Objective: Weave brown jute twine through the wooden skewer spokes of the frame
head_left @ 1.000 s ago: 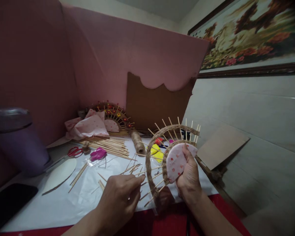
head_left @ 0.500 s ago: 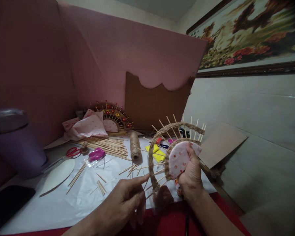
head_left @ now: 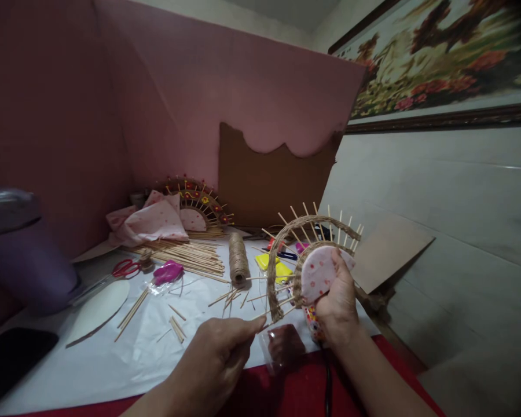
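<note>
My right hand (head_left: pixel 338 304) grips a half-round craft piece (head_left: pixel 306 255): a pink floral fabric centre, a jute-wrapped arc and thin wooden sticks fanning outward. It is held upright above the white sheet. My left hand (head_left: pixel 223 350) is closed in a pinch at the lower end of the arc, fingertips on one of the sticks there. A small brown piece in clear wrap (head_left: pixel 285 346) lies just below the arc.
A jute twine spool (head_left: pixel 238 259), a heap of wooden sticks (head_left: pixel 191 258), red scissors (head_left: pixel 125 267), a pink packet (head_left: pixel 168 272), yellow pieces (head_left: pixel 272 266), folded pink cloth (head_left: pixel 151 223), a finished fan piece (head_left: pixel 197 208), a purple container (head_left: pixel 21 249) and a dark phone (head_left: pixel 13 359) lie on the table.
My left hand has moved right from the loose sticks on the sheet to the arc's lower end. My right hand has shifted the craft piece slightly right and up.
</note>
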The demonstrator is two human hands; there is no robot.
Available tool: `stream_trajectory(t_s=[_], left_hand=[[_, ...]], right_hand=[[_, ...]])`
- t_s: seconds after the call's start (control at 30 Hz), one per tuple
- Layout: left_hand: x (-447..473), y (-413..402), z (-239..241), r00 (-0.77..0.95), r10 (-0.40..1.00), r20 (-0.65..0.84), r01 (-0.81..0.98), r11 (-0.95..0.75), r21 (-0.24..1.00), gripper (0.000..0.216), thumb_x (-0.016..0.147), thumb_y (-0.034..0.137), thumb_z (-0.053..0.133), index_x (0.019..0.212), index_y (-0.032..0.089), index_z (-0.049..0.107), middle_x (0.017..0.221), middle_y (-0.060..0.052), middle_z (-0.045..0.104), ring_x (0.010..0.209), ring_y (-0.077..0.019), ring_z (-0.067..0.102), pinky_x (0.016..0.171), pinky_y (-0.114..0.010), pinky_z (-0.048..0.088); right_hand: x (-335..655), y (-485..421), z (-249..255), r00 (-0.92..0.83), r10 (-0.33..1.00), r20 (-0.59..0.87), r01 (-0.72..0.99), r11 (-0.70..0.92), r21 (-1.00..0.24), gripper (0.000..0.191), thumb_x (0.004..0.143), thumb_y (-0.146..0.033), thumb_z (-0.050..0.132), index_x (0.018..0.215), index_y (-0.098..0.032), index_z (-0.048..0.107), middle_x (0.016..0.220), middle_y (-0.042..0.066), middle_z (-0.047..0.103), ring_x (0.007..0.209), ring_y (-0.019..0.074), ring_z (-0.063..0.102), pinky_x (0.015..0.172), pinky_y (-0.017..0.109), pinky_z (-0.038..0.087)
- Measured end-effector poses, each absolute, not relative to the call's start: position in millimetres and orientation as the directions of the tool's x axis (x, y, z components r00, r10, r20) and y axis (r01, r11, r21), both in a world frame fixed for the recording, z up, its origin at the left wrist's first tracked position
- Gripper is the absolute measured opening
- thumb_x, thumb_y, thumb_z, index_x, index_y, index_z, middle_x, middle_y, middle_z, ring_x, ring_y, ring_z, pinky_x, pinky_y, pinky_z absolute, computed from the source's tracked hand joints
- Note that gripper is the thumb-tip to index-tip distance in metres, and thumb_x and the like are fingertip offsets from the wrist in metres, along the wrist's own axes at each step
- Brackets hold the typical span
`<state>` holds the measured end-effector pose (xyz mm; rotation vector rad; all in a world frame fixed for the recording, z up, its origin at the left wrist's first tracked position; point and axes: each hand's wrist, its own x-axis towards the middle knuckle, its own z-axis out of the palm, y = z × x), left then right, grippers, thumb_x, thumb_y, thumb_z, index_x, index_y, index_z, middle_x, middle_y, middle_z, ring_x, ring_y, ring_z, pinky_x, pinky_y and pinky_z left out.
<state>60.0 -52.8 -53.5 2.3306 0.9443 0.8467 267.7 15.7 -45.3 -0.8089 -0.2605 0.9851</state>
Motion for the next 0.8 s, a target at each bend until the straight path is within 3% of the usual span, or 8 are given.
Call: stream_trajectory(t_s=[0.07, 0.2, 0.5, 0.6, 0.8], left_hand=[[56, -51, -59, 0.537, 0.709, 0.457, 0.539, -0.705, 0.461, 0.034, 0.081, 0.007, 0.037, 0.105, 0.015, 0.060, 0.061, -0.001, 0.060, 0.050, -0.0113, 0.051, 0.050, -0.022, 0.036], [51, -48, -63, 0.560, 0.596, 0.576, 0.621, -0.762, 0.184, 0.041, 0.078, 0.003, 0.035, 0.109, 0.015, 0.059, 0.049, 0.001, 0.055, 0.037, -0.0114, 0.045, 0.040, -0.022, 0.029], [52, -46, -58, 0.660, 0.600, 0.453, 0.621, -0.774, 0.121, 0.053, 0.075, 0.000, 0.034, 0.118, 0.026, 0.051, 0.054, 0.003, 0.055, 0.040, -0.0099, 0.043, 0.042, -0.021, 0.028], [51, -43, -60, 0.651, 0.633, 0.418, 0.617, -0.763, 0.192, 0.051, 0.079, 0.003, 0.034, 0.117, 0.030, 0.053, 0.056, 0.003, 0.055, 0.042, -0.0104, 0.043, 0.044, -0.022, 0.029], [54, -42, -58, 0.596, 0.728, 0.339, 0.407, -0.638, 0.654, 0.040, 0.083, 0.007, 0.037, 0.110, 0.023, 0.061, 0.067, 0.001, 0.062, 0.059, -0.0105, 0.053, 0.059, -0.020, 0.039]], right_hand=[[268, 17, -46, 0.540, 0.825, -0.168, -0.648, 0.280, -0.708, 0.038, 0.061, -0.044, 0.066, 0.089, -0.020, 0.059, 0.068, -0.004, 0.065, 0.055, 0.0127, 0.058, 0.052, 0.026, 0.047], [269, 17, -45, 0.548, 0.819, -0.172, -0.649, 0.285, -0.706, 0.037, 0.060, -0.043, 0.067, 0.087, -0.019, 0.059, 0.066, -0.004, 0.065, 0.055, 0.0125, 0.058, 0.052, 0.025, 0.047], [264, 16, -46, 0.475, 0.844, -0.247, -0.702, 0.194, -0.686, 0.027, 0.064, -0.040, 0.065, 0.081, -0.020, 0.059, 0.064, -0.004, 0.065, 0.053, 0.0130, 0.058, 0.051, 0.027, 0.048], [262, 16, -46, 0.457, 0.853, -0.251, -0.718, 0.187, -0.671, 0.025, 0.064, -0.038, 0.066, 0.078, -0.019, 0.059, 0.065, -0.003, 0.065, 0.054, 0.0130, 0.058, 0.052, 0.026, 0.048], [260, 15, -45, 0.464, 0.845, -0.266, -0.724, 0.189, -0.663, 0.023, 0.065, -0.037, 0.065, 0.079, -0.020, 0.060, 0.065, -0.004, 0.065, 0.054, 0.0117, 0.058, 0.053, 0.025, 0.048]])
